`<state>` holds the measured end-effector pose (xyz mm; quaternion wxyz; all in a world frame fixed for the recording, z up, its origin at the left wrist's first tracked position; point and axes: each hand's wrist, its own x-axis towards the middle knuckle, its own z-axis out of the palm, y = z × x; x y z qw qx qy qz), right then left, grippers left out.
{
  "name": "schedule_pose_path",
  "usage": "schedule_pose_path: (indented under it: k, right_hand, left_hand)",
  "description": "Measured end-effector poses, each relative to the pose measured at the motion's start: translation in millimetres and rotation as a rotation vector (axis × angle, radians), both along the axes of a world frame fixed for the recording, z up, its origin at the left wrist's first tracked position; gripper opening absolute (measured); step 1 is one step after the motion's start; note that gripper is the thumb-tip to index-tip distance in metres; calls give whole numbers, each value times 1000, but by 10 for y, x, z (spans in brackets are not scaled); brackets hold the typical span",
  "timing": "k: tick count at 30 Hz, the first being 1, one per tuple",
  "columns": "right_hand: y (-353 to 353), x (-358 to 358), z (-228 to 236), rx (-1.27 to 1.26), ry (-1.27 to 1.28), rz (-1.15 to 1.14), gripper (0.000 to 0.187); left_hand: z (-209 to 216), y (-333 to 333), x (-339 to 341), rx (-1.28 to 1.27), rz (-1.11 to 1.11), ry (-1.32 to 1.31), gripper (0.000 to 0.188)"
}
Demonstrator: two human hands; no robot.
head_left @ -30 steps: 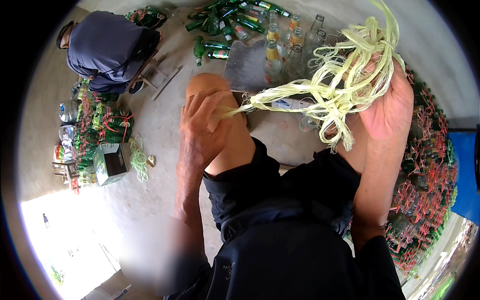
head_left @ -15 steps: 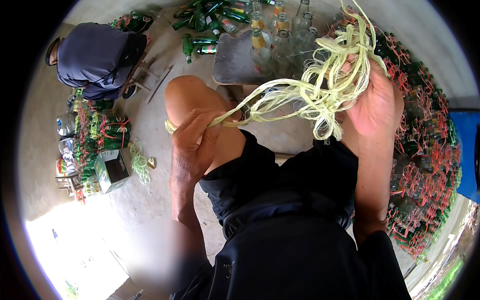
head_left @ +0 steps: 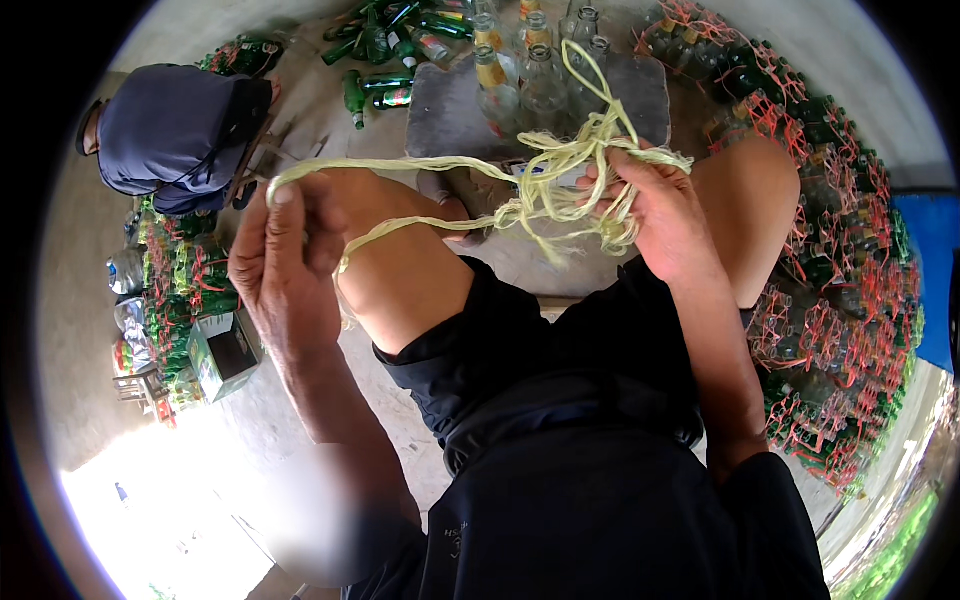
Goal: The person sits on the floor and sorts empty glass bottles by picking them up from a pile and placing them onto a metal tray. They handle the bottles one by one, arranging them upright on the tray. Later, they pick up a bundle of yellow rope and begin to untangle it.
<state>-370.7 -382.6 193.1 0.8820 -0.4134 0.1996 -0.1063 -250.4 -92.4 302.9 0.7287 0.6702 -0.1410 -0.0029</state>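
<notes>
A tangled bundle of pale yellow-green twine (head_left: 560, 180) stretches between my hands above my knees. My right hand (head_left: 650, 205) is closed on the knotted mass, with loops sticking up and out past the fingers. On the left, my left hand (head_left: 290, 250) pinches a strand that runs across to the bundle. A second strand sags from the bundle over my left knee toward that hand. Behind the twine, several clear glass bottles (head_left: 543, 85) stand upright on a small dark table (head_left: 440, 115).
Green bottles (head_left: 400, 45) lie on the floor beyond the table. Bottles bundled with red ties (head_left: 820, 290) are stacked along the right. At the left, a person in dark clothing (head_left: 180, 125) sits on a wooden stool, near more bottles and an open box (head_left: 222, 355).
My left hand has moved left and up, drawing a strand out longer. My right hand and the bundle have come lower and left. The twine is spread wider.
</notes>
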Motion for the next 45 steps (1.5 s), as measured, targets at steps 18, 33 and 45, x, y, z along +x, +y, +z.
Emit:
schedule_pose_path:
  k: [18, 33, 45]
  right_hand:
    - [273, -247, -1041, -887, 192, 483, 31]
    - [410, -219, -940, -1551, 326, 603, 35]
    - [149, -405, -116, -1676, 371, 911, 32]
  left_hand:
    - [608, -201, 238, -250, -393, 29, 29]
    - [638, -175, 69, -118, -181, 25, 40]
    - [531, -163, -99, 30, -195, -10, 44]
